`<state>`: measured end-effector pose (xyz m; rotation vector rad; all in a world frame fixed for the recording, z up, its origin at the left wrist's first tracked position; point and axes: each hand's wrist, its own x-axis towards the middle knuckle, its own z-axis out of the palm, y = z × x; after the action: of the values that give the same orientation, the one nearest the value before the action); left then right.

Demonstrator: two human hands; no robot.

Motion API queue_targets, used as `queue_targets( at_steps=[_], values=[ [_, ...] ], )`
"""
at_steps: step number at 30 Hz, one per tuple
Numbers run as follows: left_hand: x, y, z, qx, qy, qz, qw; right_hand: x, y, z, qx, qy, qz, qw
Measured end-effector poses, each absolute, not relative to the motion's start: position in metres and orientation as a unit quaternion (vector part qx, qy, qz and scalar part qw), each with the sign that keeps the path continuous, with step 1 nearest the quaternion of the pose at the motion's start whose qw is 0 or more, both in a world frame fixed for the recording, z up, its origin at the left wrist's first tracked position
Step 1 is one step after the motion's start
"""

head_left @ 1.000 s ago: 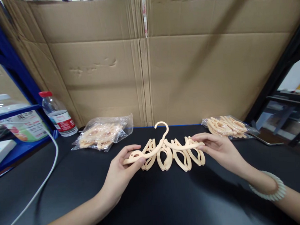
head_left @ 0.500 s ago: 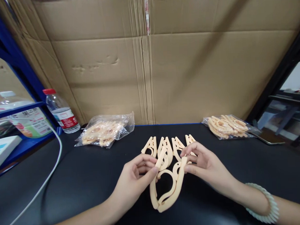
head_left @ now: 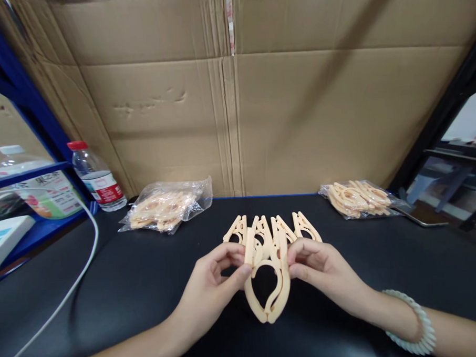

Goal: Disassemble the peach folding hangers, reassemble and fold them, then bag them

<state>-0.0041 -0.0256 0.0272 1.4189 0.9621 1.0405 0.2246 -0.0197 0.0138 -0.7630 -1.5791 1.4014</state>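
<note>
Between my hands is a beige plastic folding hanger [head_left: 282,297], its two arms folded upward and its curved hook ring in the middle. My left hand [head_left: 222,276] pinches the left arm between thumb and fingers. On the other side, my right hand [head_left: 316,262] grips the right arm the same way. Just beyond lie several more folded hangers in a row, among them one at the left end [head_left: 237,232] and one at the right end [head_left: 306,228]. The held hanger partly covers the middle ones.
A clear bag of beige hangers [head_left: 166,208] lies at the back left, another bag [head_left: 357,198] at the back right beside a phone-like flat object [head_left: 423,216]. A red-capped bottle [head_left: 99,179] stands by the blue rack. A white cable [head_left: 93,248] crosses the black table's left side.
My right hand has moved slightly left, bringing the right arm of the hanger closer to the left arm. The hanger now stands straighter, its lower end a little higher.
</note>
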Motion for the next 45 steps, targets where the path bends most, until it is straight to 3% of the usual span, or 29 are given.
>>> queue_targets(
  at_steps=[7, 17, 23, 28, 35, 40, 45],
  values=[
    [-0.005, -0.026, 0.028, 0.637, 0.4, 0.43, 0.499, 0.225, -0.024, 0.018, -0.293, -0.732, 0.516, 0.334],
    [-0.005, -0.028, 0.03, 0.667, 0.377, 0.409, 0.497, 0.227, -0.028, 0.025, -0.262, -0.702, 0.573, 0.333],
    [-0.003, -0.031, 0.032, 0.668, 0.389, 0.384, 0.505, 0.228, -0.035, 0.031, -0.217, -0.759, 0.539, 0.292],
    [-0.004, -0.026, 0.031, 0.623, 0.4, 0.44, 0.508, 0.23, -0.033, 0.034, -0.27, -0.752, 0.506, 0.326],
    [0.001, -0.026, 0.024, 0.635, 0.41, 0.392, 0.525, 0.23, -0.031, 0.037, -0.283, -0.783, 0.489, 0.26],
    [-0.004, -0.025, 0.023, 0.669, 0.407, 0.391, 0.484, 0.242, -0.019, 0.041, -0.315, -0.73, 0.523, 0.307],
    [-0.013, -0.018, 0.02, 0.714, 0.421, 0.384, 0.407, 0.299, 0.023, 0.05, -0.507, -0.675, 0.352, 0.403]
  ],
)
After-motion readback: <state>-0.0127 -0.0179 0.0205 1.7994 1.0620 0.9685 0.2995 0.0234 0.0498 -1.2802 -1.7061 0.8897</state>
